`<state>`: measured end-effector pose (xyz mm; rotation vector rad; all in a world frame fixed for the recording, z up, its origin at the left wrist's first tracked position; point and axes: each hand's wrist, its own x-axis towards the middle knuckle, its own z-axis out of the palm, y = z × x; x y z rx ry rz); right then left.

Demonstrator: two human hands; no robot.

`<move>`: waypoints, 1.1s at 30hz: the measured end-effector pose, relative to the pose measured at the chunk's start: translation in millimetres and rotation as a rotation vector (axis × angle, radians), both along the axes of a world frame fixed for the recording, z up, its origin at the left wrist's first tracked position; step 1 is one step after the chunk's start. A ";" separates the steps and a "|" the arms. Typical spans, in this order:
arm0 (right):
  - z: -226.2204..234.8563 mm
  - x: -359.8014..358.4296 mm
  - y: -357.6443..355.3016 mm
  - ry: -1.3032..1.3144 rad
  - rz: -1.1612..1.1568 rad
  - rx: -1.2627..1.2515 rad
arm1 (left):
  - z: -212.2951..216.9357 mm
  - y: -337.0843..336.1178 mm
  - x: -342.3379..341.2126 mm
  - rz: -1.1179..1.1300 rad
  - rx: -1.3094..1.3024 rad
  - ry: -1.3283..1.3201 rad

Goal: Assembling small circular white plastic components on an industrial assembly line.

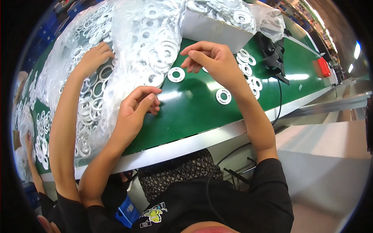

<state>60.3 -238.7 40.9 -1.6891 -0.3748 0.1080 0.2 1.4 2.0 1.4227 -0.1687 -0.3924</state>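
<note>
While half-curled, left hand (136, 110) empty

Three hands (134, 112), two loose white rings (176, 74), one grey box (211, 29).

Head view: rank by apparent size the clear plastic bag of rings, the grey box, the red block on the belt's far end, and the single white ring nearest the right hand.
1. clear plastic bag of rings
2. grey box
3. red block and single white ring: these look alike in size; the block lies farther off, so no ranking.
</note>
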 end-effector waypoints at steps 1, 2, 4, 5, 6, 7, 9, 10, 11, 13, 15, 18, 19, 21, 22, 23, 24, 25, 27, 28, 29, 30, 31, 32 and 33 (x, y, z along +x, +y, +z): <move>-3.2 -1.5 5.1 -0.091 -0.098 -0.125 | 1.4 0.6 -1.7 -0.022 0.066 -0.079; -3.8 -1.8 6.8 -0.213 -0.164 -0.371 | 3.2 1.5 -3.7 -0.041 0.135 -0.154; -13.3 1.7 2.2 -0.554 -0.294 -0.746 | 11.1 0.9 -9.4 -0.050 0.264 -0.283; -19.3 1.1 -7.5 -0.620 -0.291 -0.866 | 9.9 -3.6 -8.2 -0.074 0.312 -0.389; -21.2 -1.6 -15.2 -0.691 -0.291 -0.979 | 11.0 -7.2 -6.8 -0.087 0.373 -0.540; -25.3 -3.3 -13.2 -0.626 -0.237 -1.077 | 12.8 -4.6 -7.8 -0.106 0.398 -0.606; -23.3 -6.7 -4.6 -0.497 -0.174 -1.113 | 24.2 2.1 -12.7 -0.169 0.467 -0.655; -24.1 -6.8 -2.6 -0.504 -0.152 -1.087 | 28.3 5.4 -13.9 -0.142 0.482 -0.649; -25.0 -6.1 -0.1 -0.520 -0.129 -1.075 | 31.4 8.8 -12.7 -0.064 0.506 -0.826; -27.1 -7.1 0.8 -0.480 -0.147 -1.085 | 39.3 17.8 -8.5 0.055 0.547 -1.014; -25.7 -4.6 -4.0 -0.473 -0.150 -1.083 | 42.1 30.2 6.7 0.219 0.634 -1.056; -16.1 -9.8 -9.1 -0.517 -0.198 -1.149 | 36.7 70.0 35.0 0.280 0.840 -0.953; -13.0 -13.5 -7.2 -0.436 -0.187 -1.155 | 40.4 86.0 39.1 0.307 0.892 -0.856; -9.3 -18.1 -6.8 -0.377 -0.146 -1.144 | 34.8 124.4 57.5 0.307 1.000 -0.731; -8.0 -18.4 -6.5 -0.385 -0.139 -1.146 | 28.9 139.4 65.2 0.299 1.125 -0.725; -6.4 -18.4 -5.3 -0.361 -0.128 -1.151 | 15.9 146.4 69.7 0.324 1.146 -0.683; -4.5 -17.8 -4.3 -0.337 -0.115 -1.159 | 8.7 146.3 72.4 0.348 1.164 -0.640; -2.6 -19.5 -1.0 -0.318 -0.120 -1.142 | 3.2 147.3 77.9 0.228 1.171 -0.605; -7.7 -19.7 0.2 -0.367 -0.135 -1.155 | -11.8 136.4 79.3 0.247 1.230 -0.750; -10.7 -19.7 -0.3 -0.408 -0.160 -1.161 | -14.2 133.2 82.2 0.242 1.232 -0.782; -12.4 -19.9 -0.4 -0.450 -0.163 -1.173 | -17.2 129.8 81.9 0.248 1.228 -0.773; -11.3 -18.8 1.7 -0.449 -0.164 -1.181 | -16.0 123.4 81.7 0.297 1.318 -0.905; -9.9 -17.2 4.7 -0.418 -0.200 -1.185 | -14.9 116.4 81.1 0.346 1.405 -1.040; -8.9 -15.3 6.7 -0.387 -0.239 -1.188 | -13.8 110.0 78.4 0.386 1.409 -1.035; -9.0 -14.0 7.9 -0.384 -0.242 -1.193 | -10.0 106.1 76.4 0.383 1.403 -1.037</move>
